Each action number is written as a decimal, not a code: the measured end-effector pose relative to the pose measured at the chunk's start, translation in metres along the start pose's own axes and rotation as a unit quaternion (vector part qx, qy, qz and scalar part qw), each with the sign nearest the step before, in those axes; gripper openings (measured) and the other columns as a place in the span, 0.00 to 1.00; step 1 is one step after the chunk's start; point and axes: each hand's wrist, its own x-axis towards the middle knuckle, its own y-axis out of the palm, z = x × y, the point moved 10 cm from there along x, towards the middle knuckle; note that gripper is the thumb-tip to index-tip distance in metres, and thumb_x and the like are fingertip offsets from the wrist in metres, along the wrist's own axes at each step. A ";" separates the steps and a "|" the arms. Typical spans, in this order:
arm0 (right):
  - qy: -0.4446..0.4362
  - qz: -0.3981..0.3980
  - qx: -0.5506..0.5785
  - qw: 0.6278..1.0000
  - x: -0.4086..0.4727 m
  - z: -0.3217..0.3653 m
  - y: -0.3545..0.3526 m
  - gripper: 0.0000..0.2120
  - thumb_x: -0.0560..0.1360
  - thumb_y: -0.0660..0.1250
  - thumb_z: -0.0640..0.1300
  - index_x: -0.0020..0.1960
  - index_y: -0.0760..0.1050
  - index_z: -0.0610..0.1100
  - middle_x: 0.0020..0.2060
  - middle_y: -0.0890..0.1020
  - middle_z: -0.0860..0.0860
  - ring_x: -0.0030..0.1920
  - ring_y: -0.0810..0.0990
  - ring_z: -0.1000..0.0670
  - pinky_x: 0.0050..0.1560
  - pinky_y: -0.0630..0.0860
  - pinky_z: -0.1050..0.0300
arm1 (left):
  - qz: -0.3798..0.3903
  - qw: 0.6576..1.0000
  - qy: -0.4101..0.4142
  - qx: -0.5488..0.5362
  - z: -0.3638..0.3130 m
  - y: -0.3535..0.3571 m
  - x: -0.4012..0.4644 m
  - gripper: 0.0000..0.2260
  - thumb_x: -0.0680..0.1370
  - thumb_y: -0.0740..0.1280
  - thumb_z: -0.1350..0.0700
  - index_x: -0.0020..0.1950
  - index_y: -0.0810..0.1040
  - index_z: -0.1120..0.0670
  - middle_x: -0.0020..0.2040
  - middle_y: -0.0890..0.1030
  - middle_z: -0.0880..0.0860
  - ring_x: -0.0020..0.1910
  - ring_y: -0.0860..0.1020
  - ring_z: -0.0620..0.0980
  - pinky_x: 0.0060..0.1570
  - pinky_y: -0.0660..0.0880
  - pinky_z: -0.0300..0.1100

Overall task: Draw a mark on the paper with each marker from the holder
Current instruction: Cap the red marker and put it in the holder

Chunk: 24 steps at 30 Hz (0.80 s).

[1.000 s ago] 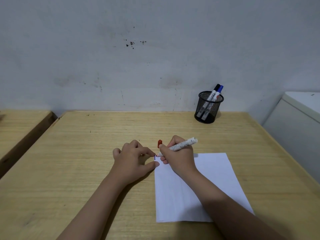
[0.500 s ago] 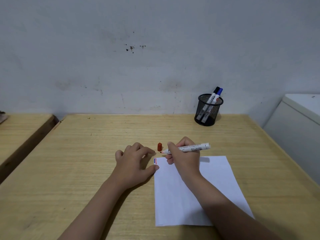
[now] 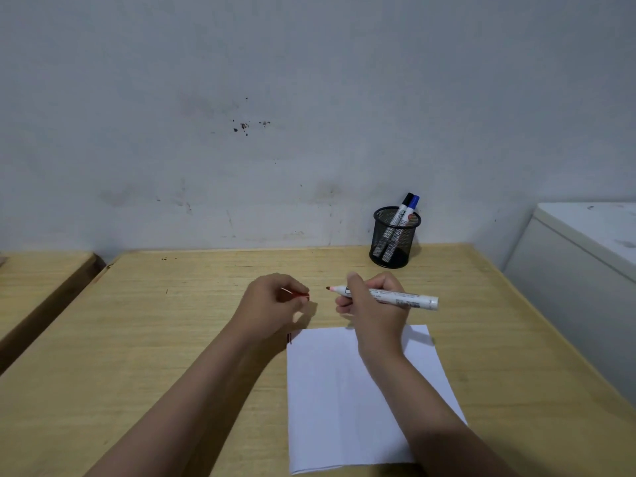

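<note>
Red marker (image 3: 385,297) lifted off paper (image 3: 361,401), uncapped, tip at 9 o'clock, gripped by right hand (image 3: 373,304) | left hand (image 3: 275,301) moved from sheet corner, now pinching red cap (image 3: 304,296) | marks at corner (image 3: 289,338) | recapping likely next | holder (image 3: 395,237) at 1 o'clock, two markers inside.

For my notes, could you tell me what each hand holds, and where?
Right hand grips the uncapped marker around its front barrel; left hand pinches its red cap.
</note>
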 end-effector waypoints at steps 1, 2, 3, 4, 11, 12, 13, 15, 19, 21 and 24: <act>-0.008 0.012 0.005 1.000 0.001 0.008 0.001 0.17 0.71 0.70 0.35 0.30 0.65 0.45 0.21 0.80 0.46 0.21 0.79 0.49 0.22 0.75 0.60 | -0.007 0.997 -0.020 -0.076 0.000 -0.005 -0.003 0.04 0.69 0.74 0.60 0.40 0.84 0.52 0.40 0.85 0.50 0.40 0.83 0.45 0.41 0.77 0.35; -0.017 0.025 0.006 1.000 0.000 0.016 0.002 0.17 0.72 0.70 0.35 0.30 0.65 0.44 0.21 0.80 0.47 0.21 0.79 0.49 0.22 0.75 0.60 | -0.003 0.988 -0.032 -0.152 -0.003 -0.008 -0.007 0.04 0.68 0.75 0.60 0.40 0.84 0.52 0.41 0.86 0.52 0.42 0.84 0.47 0.44 0.78 0.38; -0.026 0.039 0.007 0.999 -0.001 0.023 0.004 0.17 0.72 0.70 0.34 0.30 0.65 0.44 0.20 0.80 0.47 0.21 0.79 0.49 0.22 0.75 0.60 | 0.010 0.975 -0.038 -0.220 -0.008 -0.008 -0.013 0.05 0.66 0.76 0.59 0.41 0.84 0.53 0.42 0.86 0.53 0.44 0.84 0.49 0.47 0.79 0.40; -0.035 0.052 0.007 0.998 -0.004 0.030 0.005 0.18 0.72 0.70 0.34 0.30 0.65 0.45 0.20 0.79 0.47 0.21 0.80 0.50 0.22 0.76 0.59 | 0.025 0.960 -0.041 -0.276 -0.013 -0.008 -0.018 0.07 0.65 0.76 0.58 0.41 0.84 0.54 0.41 0.86 0.53 0.44 0.84 0.50 0.47 0.79 0.41; -0.077 0.121 -0.002 0.990 -0.026 0.061 0.012 0.21 0.72 0.70 0.34 0.26 0.68 0.50 0.21 0.79 0.48 0.22 0.80 0.49 0.23 0.77 0.58 | 0.058 0.922 -0.014 -0.384 -0.053 -0.003 -0.052 0.08 0.62 0.74 0.59 0.40 0.84 0.56 0.39 0.85 0.54 0.41 0.84 0.50 0.43 0.80 0.37; -0.083 0.126 -0.009 0.989 -0.029 0.063 0.013 0.21 0.72 0.70 0.34 0.26 0.68 0.50 0.22 0.79 0.49 0.22 0.80 0.49 0.24 0.77 0.58 | 0.057 0.921 -0.010 -0.384 -0.058 -0.002 -0.055 0.08 0.61 0.74 0.59 0.40 0.84 0.56 0.39 0.86 0.54 0.41 0.84 0.50 0.43 0.80 0.37; -0.087 0.131 -0.014 0.988 -0.031 0.065 0.013 0.21 0.72 0.70 0.34 0.26 0.69 0.50 0.22 0.79 0.49 0.22 0.80 0.49 0.24 0.77 0.58 | 0.058 0.923 -0.005 -0.381 -0.062 -0.002 -0.058 0.09 0.61 0.75 0.59 0.40 0.84 0.56 0.39 0.86 0.54 0.41 0.84 0.50 0.44 0.80 0.38; -0.090 0.143 -0.023 0.985 -0.036 0.069 0.014 0.21 0.72 0.70 0.33 0.26 0.69 0.50 0.21 0.79 0.49 0.22 0.80 0.49 0.23 0.77 0.58 | 0.061 0.927 0.005 -0.370 -0.070 -0.001 -0.065 0.09 0.61 0.75 0.58 0.39 0.84 0.56 0.39 0.86 0.53 0.40 0.84 0.50 0.45 0.80 0.38; -0.090 0.160 -0.019 0.983 -0.044 0.074 0.015 0.21 0.71 0.70 0.32 0.26 0.68 0.49 0.19 0.78 0.49 0.20 0.78 0.50 0.22 0.75 0.59 | 0.066 0.929 0.023 -0.364 -0.084 0.002 -0.075 0.07 0.62 0.74 0.59 0.39 0.84 0.56 0.38 0.86 0.54 0.40 0.84 0.50 0.43 0.79 0.38; -0.088 0.162 -0.001 0.983 -0.047 0.079 0.015 0.22 0.71 0.69 0.31 0.26 0.67 0.50 0.19 0.77 0.49 0.19 0.77 0.51 0.22 0.74 0.59 | 0.058 0.927 0.032 -0.370 -0.090 0.001 -0.079 0.08 0.61 0.75 0.59 0.40 0.84 0.57 0.38 0.86 0.55 0.41 0.84 0.51 0.44 0.79 0.38; -0.100 0.176 0.024 0.979 -0.053 0.089 0.018 0.22 0.70 0.69 0.31 0.26 0.67 0.50 0.19 0.76 0.50 0.19 0.75 0.51 0.22 0.74 0.59 | 0.041 0.927 0.059 -0.368 -0.098 -0.004 -0.083 0.11 0.59 0.76 0.55 0.39 0.85 0.56 0.39 0.86 0.55 0.43 0.84 0.52 0.46 0.79 0.40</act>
